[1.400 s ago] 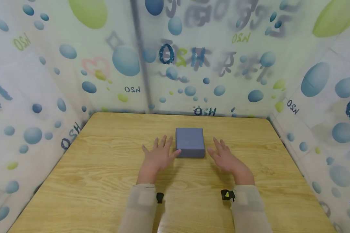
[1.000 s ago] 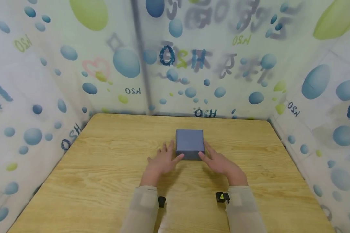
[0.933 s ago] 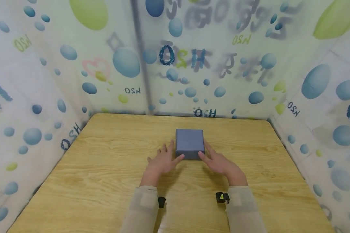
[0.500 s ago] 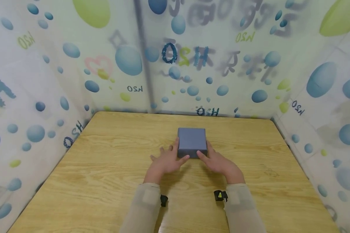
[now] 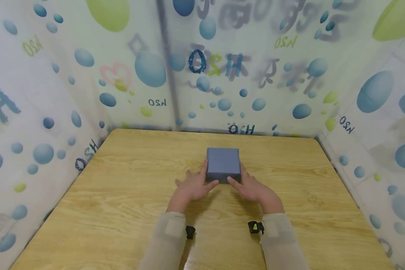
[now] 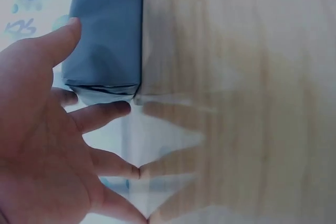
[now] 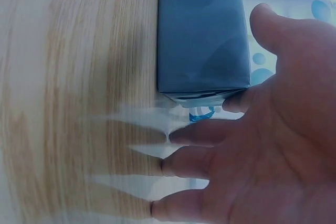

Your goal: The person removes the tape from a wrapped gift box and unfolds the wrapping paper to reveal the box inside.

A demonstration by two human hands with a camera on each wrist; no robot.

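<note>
A blue-grey, square-sided box (image 5: 223,160) lies flat on the wooden table between the two hands. On its left side is the left hand (image 5: 190,187), fingers straight and spread, index finger along the box and thumb at its near face. The right hand (image 5: 256,191) mirrors this on the other side, its thumb tip in front of the near face. The left wrist view shows the box's long dark face (image 6: 107,30) beside the left palm (image 6: 42,140), with fingertips meeting the tabletop. In the right wrist view, the right hand (image 7: 283,129) also has straight fingers touching the table near the box end (image 7: 205,51).
The light wooden table (image 5: 114,217) reaches to a patterned wall covering (image 5: 202,97) with bubbles and lettering at the back and both sides. Small black devices, one at the left sleeve (image 5: 190,231) and one at the right sleeve (image 5: 255,227), sit at the wrists.
Both hands have come inward from apart to the box's two sides, the right first and then the left. The box has kept its place on the table; the head view has shifted slightly.
</note>
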